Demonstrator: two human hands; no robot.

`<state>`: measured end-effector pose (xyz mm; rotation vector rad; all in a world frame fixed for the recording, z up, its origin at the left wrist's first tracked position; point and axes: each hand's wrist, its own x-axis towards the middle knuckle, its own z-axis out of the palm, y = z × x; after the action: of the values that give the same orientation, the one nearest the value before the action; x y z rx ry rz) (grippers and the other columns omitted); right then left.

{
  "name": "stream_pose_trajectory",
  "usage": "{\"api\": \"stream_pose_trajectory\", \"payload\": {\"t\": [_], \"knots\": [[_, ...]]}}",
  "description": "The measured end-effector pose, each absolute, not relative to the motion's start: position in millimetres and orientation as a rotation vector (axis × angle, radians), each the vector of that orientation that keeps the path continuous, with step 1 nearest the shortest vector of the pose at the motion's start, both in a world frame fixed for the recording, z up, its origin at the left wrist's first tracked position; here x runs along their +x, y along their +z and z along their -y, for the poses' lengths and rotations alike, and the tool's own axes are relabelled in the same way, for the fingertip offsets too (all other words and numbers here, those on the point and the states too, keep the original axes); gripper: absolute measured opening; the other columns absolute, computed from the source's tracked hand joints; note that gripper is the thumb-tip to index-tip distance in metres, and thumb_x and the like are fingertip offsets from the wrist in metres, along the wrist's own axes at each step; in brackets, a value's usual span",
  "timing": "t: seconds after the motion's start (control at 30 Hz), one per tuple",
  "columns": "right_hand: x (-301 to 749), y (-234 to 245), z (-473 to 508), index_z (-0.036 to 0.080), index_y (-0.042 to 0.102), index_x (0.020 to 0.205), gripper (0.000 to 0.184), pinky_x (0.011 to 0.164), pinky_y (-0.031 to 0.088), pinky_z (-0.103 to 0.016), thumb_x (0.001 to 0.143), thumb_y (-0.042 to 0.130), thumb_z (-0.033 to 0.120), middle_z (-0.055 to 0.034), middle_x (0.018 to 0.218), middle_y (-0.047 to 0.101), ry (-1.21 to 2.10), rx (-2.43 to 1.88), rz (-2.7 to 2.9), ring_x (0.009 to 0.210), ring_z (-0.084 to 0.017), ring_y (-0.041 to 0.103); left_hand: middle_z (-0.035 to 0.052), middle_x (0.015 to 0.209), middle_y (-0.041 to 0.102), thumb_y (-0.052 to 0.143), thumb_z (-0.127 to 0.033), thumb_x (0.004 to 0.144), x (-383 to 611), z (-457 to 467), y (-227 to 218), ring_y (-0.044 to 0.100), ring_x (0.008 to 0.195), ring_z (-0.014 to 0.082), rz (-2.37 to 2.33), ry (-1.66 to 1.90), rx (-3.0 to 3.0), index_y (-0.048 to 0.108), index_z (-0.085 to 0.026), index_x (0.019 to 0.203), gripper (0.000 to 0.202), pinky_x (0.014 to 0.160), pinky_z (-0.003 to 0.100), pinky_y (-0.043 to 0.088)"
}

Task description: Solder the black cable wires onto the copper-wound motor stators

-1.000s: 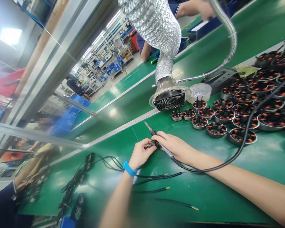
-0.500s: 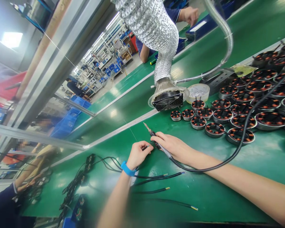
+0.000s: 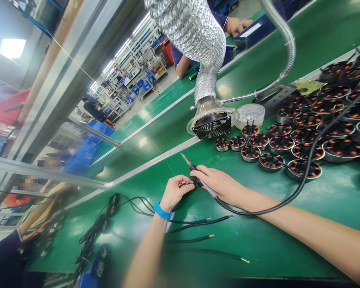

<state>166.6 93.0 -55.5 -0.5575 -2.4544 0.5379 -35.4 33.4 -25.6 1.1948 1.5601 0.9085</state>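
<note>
My right hand (image 3: 220, 185) is wrapped round a soldering iron (image 3: 191, 166), whose copper-coloured tip points up and left, clear of the table. Close beside it, my left hand (image 3: 177, 191), with a blue band at the wrist, pinches a thin dark wire (image 3: 184, 184); most of it is hidden by the fingers. Something small and black shows between the two hands, too covered to make out. Below them, several black cables (image 3: 198, 239) with stripped, coloured ends lie on the green table (image 3: 267, 244). The iron's black cord (image 3: 276, 210) passes over my right forearm.
Several motor stators (image 3: 271, 162) with copper windings crowd the right side. A fan-fronted extractor (image 3: 212, 127) hangs from a foil duct (image 3: 208, 44) above, next to a round tub (image 3: 250, 116). Other people's arms (image 3: 33, 226) are at far left and across the table.
My hands keep nearly the same place, and the iron has barely shifted. Across the table, a co-worker's hand has lowered onto the dark blue bin.
</note>
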Motion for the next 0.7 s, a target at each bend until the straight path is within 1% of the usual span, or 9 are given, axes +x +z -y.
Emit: {"api": "stream_pose_trajectory", "payload": {"t": [0.1,0.2,0.3,0.4,0.47,0.5,0.57,0.63,0.7], "knots": [[166.8,-55.1,-93.0,0.017,0.045,0.132,0.044,0.074,0.047,-0.032,0.091,0.043,0.002,-0.0118,0.114,0.054,0.529,-0.549,2.455,0.092,-0.021,0.06,0.0017,0.072,0.066,0.083,-0.037,0.069,-35.3,-35.0,-30.5,0.053,0.065,0.0104,-1.613,0.889,1.212,0.068,-0.012,0.075,0.03,0.064,0.023,0.039],[166.7,-54.0,-92.7,0.016,0.045,0.131,0.044,0.073,0.047,-0.032,0.09,0.043,0.002,-0.0118,0.113,0.054,0.522,-0.56,2.459,0.092,-0.022,0.06,-0.0024,0.06,0.056,0.078,-0.043,0.074,-35.5,-35.1,-31.7,0.042,0.057,0.0077,-1.691,0.83,1.281,0.065,-0.012,0.069,0.034,0.056,0.022,0.03],[166.0,-54.5,-92.5,0.017,0.046,0.129,0.042,0.072,0.047,-0.032,0.09,0.043,0.002,-0.0112,0.112,0.054,0.517,-0.57,2.461,0.091,-0.022,0.06,-0.0034,0.057,0.052,0.076,-0.046,0.076,-37.3,-35.0,-28.3,0.038,0.055,0.0069,-1.727,0.787,1.341,0.065,-0.011,0.067,0.038,0.054,0.023,0.027],[165.3,-56.9,-92.6,0.017,0.045,0.13,0.042,0.073,0.047,-0.032,0.09,0.043,0.002,-0.0106,0.111,0.054,0.51,-0.555,2.457,0.091,-0.022,0.06,-0.0012,0.065,0.059,0.081,-0.046,0.071,-39.3,-36.8,-20.9,0.04,0.055,0.0063,-1.658,0.79,1.299,0.071,-0.011,0.08,0.038,0.053,0.022,0.029],[165.4,-57.9,-92.7,0.018,0.043,0.132,0.045,0.073,0.047,-0.032,0.09,0.043,0.001,-0.0106,0.112,0.054,0.509,-0.549,2.455,0.093,-0.022,0.06,-0.0003,0.07,0.062,0.08,-0.049,0.072,-39.1,-39.2,-16.1,0.038,0.051,0.0048,-1.626,0.805,1.236,0.073,-0.011,0.092,0.044,0.049,0.021,0.026],[165.6,-57.9,-92.8,0.018,0.043,0.133,0.046,0.074,0.046,-0.032,0.089,0.044,0.001,-0.0106,0.113,0.054,0.511,-0.55,2.454,0.093,-0.023,0.06,-0.0005,0.07,0.061,0.079,-0.05,0.073,-38.3,-40.5,-14.5,0.035,0.048,0.0041,-1.626,0.812,1.214,0.073,-0.011,0.094,0.045,0.046,0.022,0.023],[166.0,-56.7,-93.0,0.018,0.044,0.131,0.046,0.073,0.046,-0.032,0.089,0.043,0.0,-0.0107,0.113,0.054,0.52,-0.559,2.453,0.093,-0.023,0.061,-0.0023,0.061,0.055,0.076,-0.052,0.075,-36.0,-42.6,-13.5,0.03,0.045,0.0034,-1.634,0.818,1.178,0.073,-0.01,0.089,0.045,0.042,0.022,0.018],[166.4,-54.5,-93.1,0.018,0.045,0.13,0.045,0.073,0.046,-0.031,0.089,0.044,0.0,-0.0107,0.112,0.054,0.537,-0.567,2.449,0.092,-0.022,0.061,-0.0056,0.052,0.044,0.078,-0.049,0.073,-33.7,-43.5,-14.7,0.026,0.043,0.0033,-1.61,0.824,1.105,0.071,-0.009,0.08,0.041,0.041,0.022,0.014],[166.9,-52.1,-92.6,0.018,0.046,0.129,0.045,0.073,0.045,-0.031,0.088,0.044,0.0,-0.0106,0.112,0.054,0.553,-0.577,2.446,0.091,-0.022,0.061,-0.009,0.049,0.035,0.081,-0.044,0.069,-32.7,-43.0,-16.5,0.021,0.042,0.0027,-1.557,0.83,0.979,0.066,-0.012,0.076,0.036,0.039,0.021,0.01]]}}
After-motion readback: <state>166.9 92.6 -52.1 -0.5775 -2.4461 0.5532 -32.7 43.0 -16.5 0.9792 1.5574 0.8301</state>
